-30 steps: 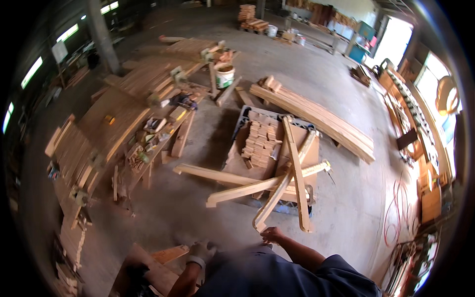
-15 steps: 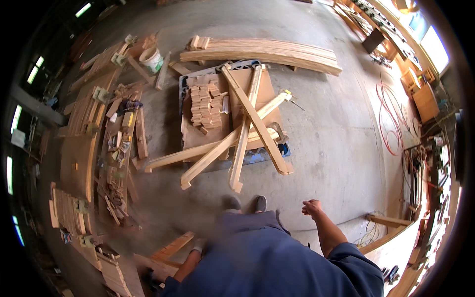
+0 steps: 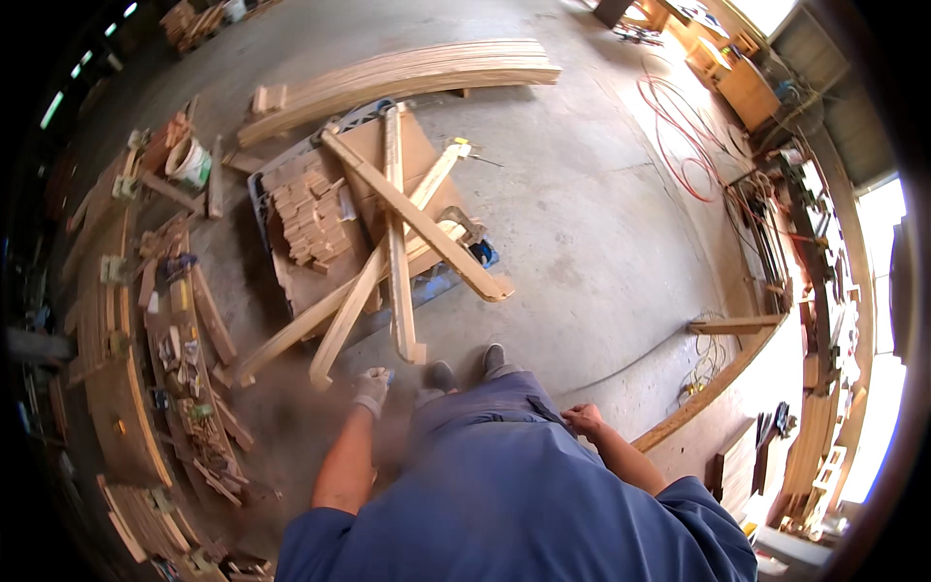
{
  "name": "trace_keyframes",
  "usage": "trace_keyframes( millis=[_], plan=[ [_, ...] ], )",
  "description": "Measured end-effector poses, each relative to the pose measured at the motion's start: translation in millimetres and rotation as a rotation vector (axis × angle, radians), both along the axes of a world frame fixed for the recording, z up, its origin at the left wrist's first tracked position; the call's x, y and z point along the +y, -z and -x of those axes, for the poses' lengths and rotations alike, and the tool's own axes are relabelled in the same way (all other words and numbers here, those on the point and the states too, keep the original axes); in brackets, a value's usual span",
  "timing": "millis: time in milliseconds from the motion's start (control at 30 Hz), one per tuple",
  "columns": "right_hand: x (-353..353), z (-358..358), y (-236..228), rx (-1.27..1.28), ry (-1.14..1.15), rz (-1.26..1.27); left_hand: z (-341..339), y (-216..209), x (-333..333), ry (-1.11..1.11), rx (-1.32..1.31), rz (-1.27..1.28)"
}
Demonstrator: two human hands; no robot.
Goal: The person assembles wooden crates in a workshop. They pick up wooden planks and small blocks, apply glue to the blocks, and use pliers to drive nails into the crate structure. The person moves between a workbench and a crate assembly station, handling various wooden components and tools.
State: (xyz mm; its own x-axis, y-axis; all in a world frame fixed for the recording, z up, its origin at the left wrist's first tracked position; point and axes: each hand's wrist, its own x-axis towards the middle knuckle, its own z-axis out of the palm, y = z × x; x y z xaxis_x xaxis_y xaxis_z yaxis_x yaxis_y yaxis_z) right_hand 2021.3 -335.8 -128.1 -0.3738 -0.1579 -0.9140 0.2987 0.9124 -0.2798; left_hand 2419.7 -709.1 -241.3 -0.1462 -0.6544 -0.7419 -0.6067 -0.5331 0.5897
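My left hand [image 3: 371,390], in a pale glove, hangs in front of me near the lower ends of the long wooden pieces. Its fingers are curled, and a small whitish-blue bit shows at the fingertips, too small to name. At the right side of my waist is my bare right hand [image 3: 582,419], fingers closed beside a dark strip [image 3: 548,411] on my clothes; what it holds, if anything, is hidden. Ahead, several long notched wooden beams [image 3: 398,233] lie crossed over a cardboard-covered pallet [image 3: 281,262]. Small wooden blocks [image 3: 308,215] are piled on its left part.
Long boards [image 3: 407,82] are stacked beyond the pallet. On the left stand a white bucket [image 3: 188,163] and a bench cluttered with wood offcuts [image 3: 184,369]. Red hose [image 3: 679,136] lies coiled at the right, behind a wood-edged table [image 3: 708,398].
The view has turned right, so the pallet and beams sit further left. My left hand has come up into view, and my right hand has drawn in to my waist.
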Motion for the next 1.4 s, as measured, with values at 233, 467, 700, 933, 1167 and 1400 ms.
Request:
trace_keyframes(
  millis=[233,467,700,933,1167,1400],
  plan=[
    [20,57,30,0.008,0.246,0.044,-5,81,46,0.574,0.036,0.509],
    [52,154,67,-0.043,0.313,0.02,111,-40,83,1.226,-0.525,0.295],
    [58,321,61,0.006,0.357,0.146,306,-146,104,0.889,-0.488,0.214],
    [55,439,50,0.145,0.55,0.229,419,-121,84,0.517,-0.338,0.231],
    [73,443,90,-0.039,0.541,0.191,457,-76,73,0.722,-0.53,0.206],
    [58,486,65,-0.059,0.603,0.051,476,57,35,0.968,-0.655,-0.054]
  ],
)
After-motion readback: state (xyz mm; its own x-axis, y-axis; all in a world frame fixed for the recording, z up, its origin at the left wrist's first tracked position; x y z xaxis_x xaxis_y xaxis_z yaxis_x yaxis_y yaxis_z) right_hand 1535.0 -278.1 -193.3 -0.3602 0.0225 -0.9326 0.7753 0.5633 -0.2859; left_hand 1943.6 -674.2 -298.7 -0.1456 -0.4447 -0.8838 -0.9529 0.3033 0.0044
